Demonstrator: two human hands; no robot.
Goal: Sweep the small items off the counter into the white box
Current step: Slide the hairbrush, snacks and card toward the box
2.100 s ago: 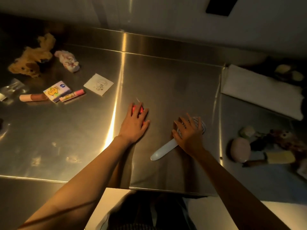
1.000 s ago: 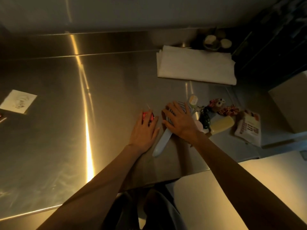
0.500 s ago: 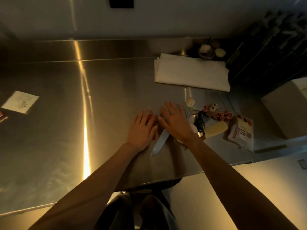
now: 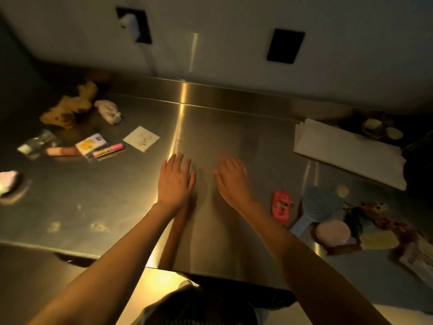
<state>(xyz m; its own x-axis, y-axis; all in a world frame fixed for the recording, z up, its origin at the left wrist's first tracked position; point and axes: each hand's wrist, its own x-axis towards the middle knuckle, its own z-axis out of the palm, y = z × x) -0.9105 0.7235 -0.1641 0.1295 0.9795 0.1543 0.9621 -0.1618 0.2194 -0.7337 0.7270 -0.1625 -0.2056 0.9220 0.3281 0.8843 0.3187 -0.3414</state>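
Both hands lay flat and empty over the bare middle of the steel bench [image 4: 131,202]. The left hand [image 4: 174,181] had its fingers spread, palm down, with no grip on anything. The right hand [image 4: 232,180] was open too, fingers loosely together and blurred with motion.

To the right, one group of small things sat gathered near the bench's right end: a red packet [image 4: 281,205], a blue hairbrush [image 4: 315,208], a round pink case [image 4: 333,231], a yellow block [image 4: 379,239] and a brown plush toy [image 4: 377,211], close together and partly touching. Far to the left a second group lay scattered: a small card box [image 4: 91,144], a pink stick [image 4: 108,150] just beside it, a white paper square [image 4: 141,138], a tan plush toy [image 4: 68,106], a white cloth bundle [image 4: 108,111] and a pink tube [image 4: 62,151]. A folded white cloth [image 4: 346,150] lay at the back right. The white box itself was not in view.

The step in hand looked like the gap between two sweeps, with the hands apart from either group. The next move probably called for reaching left, setting the palms behind the scattered group and dragging it rightward in one low pass, keeping the thin paper square from slipping under the fingers.
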